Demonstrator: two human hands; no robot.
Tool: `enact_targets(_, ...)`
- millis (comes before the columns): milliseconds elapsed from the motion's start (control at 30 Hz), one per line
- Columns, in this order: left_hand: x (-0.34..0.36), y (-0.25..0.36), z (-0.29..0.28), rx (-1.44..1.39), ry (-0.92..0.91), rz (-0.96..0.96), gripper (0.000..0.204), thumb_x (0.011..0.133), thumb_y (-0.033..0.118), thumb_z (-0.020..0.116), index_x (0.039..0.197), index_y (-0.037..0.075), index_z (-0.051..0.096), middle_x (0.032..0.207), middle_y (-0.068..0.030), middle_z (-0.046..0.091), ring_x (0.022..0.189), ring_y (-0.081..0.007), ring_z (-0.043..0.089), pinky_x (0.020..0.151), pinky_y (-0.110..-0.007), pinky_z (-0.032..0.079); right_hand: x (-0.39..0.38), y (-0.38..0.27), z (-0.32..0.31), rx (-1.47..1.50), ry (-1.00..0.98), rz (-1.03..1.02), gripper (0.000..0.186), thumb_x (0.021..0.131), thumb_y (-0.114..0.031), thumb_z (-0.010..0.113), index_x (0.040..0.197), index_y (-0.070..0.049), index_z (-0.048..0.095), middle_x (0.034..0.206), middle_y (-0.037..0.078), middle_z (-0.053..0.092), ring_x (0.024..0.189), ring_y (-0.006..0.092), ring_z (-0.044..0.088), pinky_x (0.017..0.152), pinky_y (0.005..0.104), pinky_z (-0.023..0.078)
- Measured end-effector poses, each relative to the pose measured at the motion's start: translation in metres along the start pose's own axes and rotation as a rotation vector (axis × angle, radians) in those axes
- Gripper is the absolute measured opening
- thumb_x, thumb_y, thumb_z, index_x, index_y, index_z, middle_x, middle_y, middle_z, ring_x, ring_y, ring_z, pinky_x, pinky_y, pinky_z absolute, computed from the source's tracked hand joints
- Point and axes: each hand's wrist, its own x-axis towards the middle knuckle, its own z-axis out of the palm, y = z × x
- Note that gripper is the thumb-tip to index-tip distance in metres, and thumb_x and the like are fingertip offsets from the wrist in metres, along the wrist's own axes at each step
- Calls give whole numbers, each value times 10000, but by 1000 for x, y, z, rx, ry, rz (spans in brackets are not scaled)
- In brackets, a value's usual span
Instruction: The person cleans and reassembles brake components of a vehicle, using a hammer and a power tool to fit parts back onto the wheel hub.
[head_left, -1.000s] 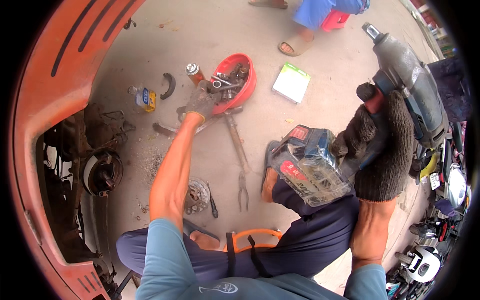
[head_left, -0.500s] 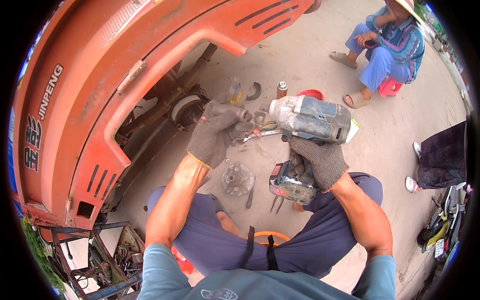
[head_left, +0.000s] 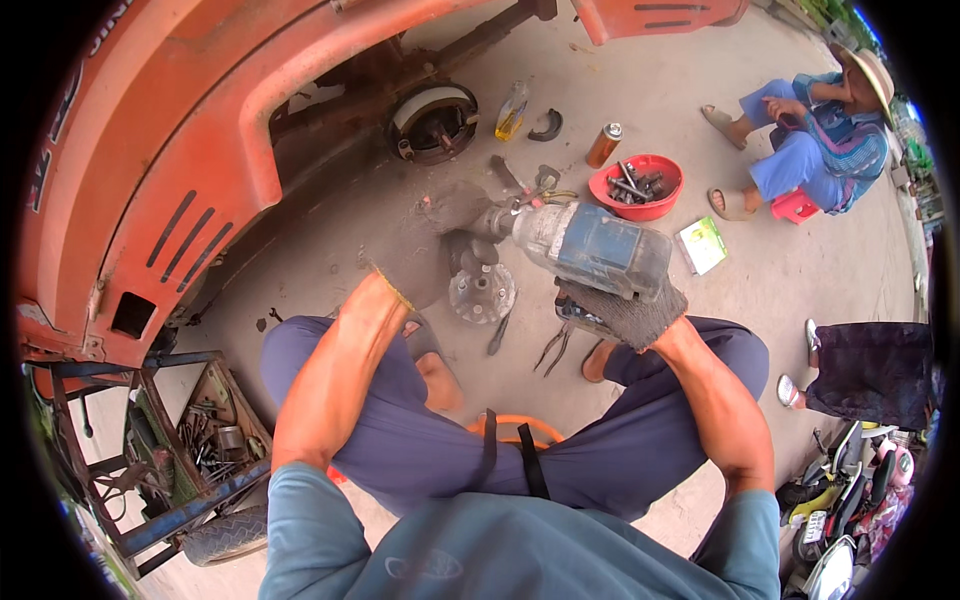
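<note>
My gloved right hand (head_left: 625, 312) is closed around the grip of a cordless impact wrench (head_left: 610, 245), blue-grey with a worn metal nose pointing left. At that nose, my gloved left hand (head_left: 425, 240) has its fingers closed on a dark socket (head_left: 488, 222); the glove is blurred and hides most of the socket. Just below the left fingers lies a round metal wheel hub (head_left: 482, 293) with studs, on the ground. Pliers with dark handles (head_left: 553, 350) lie under the wrench, near its partly hidden battery.
An orange vehicle body (head_left: 200, 150) with an exposed brake drum assembly (head_left: 433, 122) stands at left. Beyond the wrench are a red bowl (head_left: 636, 208) of sockets, a spray can (head_left: 604, 146), a bottle (head_left: 512, 110) and a curved brake shoe (head_left: 546, 125). A person (head_left: 820, 130) sits at far right.
The socket in my left hand and the wrench nose have come together. The wrench now tilts slightly down to the right. My view has shifted, bringing the red bowl into sight.
</note>
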Motion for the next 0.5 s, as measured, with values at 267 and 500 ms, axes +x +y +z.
enact_targets(267,0,-7,-12,179,175,-435,265,947,392,652,935,130,694,639,37,580,437,-42,445,351,-232,239,-10,2,3,6,-215,200,487,740,-115,770,1217,-91,671,1074,136,700,994,330,671,862,408,543)
enact_targets(500,11,-57,-44,412,-46,-616,314,930,423,625,943,120,708,680,-4,617,456,-89,421,427,-271,313,18,-5,18,-369,-423,90,703,486,-528,820,1049,-126,694,850,118,642,844,359,635,768,473,471)
